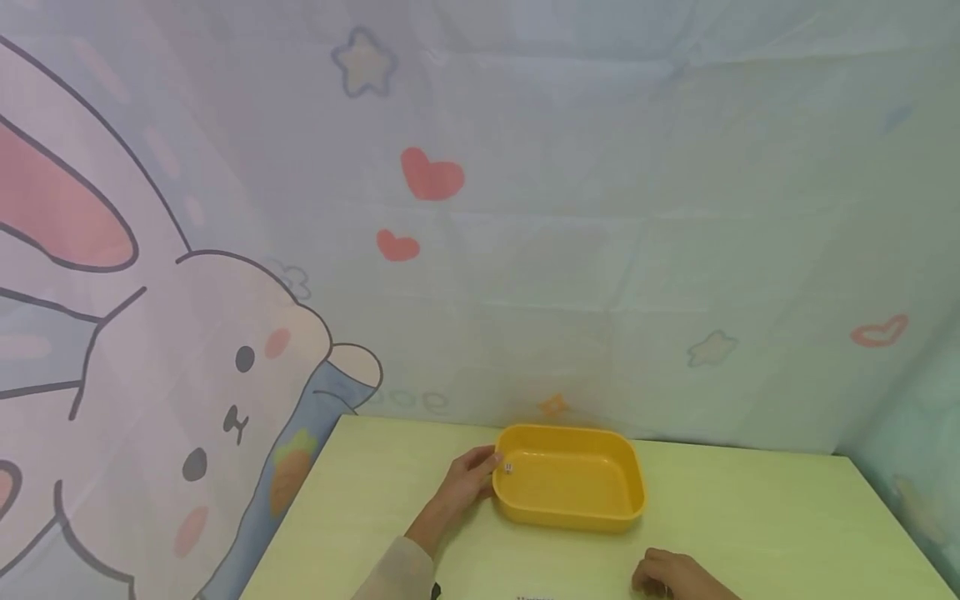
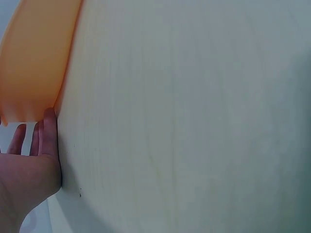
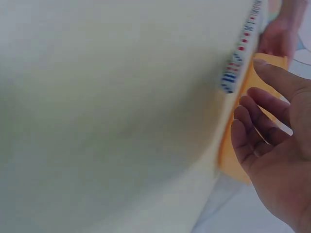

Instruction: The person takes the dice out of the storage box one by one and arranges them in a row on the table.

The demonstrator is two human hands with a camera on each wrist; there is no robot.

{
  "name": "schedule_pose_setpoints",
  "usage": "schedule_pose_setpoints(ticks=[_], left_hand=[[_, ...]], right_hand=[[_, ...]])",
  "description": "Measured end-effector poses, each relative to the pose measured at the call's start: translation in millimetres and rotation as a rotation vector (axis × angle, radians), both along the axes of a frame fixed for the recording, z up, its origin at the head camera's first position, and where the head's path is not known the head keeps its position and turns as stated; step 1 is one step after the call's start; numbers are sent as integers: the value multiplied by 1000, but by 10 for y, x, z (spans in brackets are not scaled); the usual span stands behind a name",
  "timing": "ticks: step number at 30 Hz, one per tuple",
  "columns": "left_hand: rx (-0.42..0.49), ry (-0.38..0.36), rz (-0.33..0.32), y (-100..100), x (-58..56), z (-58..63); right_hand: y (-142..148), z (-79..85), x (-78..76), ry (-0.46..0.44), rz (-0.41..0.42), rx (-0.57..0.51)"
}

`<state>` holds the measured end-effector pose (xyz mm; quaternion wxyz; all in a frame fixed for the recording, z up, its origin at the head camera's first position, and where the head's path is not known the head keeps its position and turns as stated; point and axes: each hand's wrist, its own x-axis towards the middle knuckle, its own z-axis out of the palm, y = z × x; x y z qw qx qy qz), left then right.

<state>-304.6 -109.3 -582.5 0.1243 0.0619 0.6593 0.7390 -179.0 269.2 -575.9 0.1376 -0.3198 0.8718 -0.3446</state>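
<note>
A yellow rectangular plastic tray (image 1: 570, 518) with rounded corners stands on the table near the back wall. A small white label (image 1: 508, 468) sits at its left end. My left hand (image 1: 468, 477) holds that end, the thumb over the rim and the fingers against the outer wall. In the left wrist view, the fingers (image 2: 50, 133) reach the tray's end (image 2: 39, 63) low by the tabletop. My right hand (image 1: 671, 573) hovers in front of the tray's right corner, apart from it. Its fingers (image 3: 250, 136) are loosely bent and hold nothing.
A white strip-like item with red and blue marks (image 3: 238, 60) lies on the pale table (image 1: 765, 517), barely showing at the head view's bottom edge. Behind the table hangs a printed cloth (image 1: 525, 333) with a rabbit, hearts and stars.
</note>
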Motion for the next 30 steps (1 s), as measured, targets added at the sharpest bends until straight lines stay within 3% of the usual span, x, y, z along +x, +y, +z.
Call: schedule_pose_setpoints(ticks=[2, 5, 7, 9, 16, 25, 30], left_hand=[[-6, 6, -3, -15, -10, 10], [-5, 16, -13, -25, -21, 21], [-3, 13, -16, -17, -24, 14], [3, 5, -16, -9, -16, 9], [19, -9, -16, -14, 9, -10], [24, -22, -10, -3, -12, -25], [20, -25, -13, -3, -14, -18]], right_hand=[[-126, 207, -18, 36, 0, -54], [-328, 410, -55, 207, 2, -165], [-468, 494, -97, 316, -14, -218], [-599, 530, -172, 363, -56, -240], [-935, 445, -559, 328, -191, -245], [-1247, 355, -982, 199, -266, -195], [-1430, 299, -1150, 182, -260, -167]])
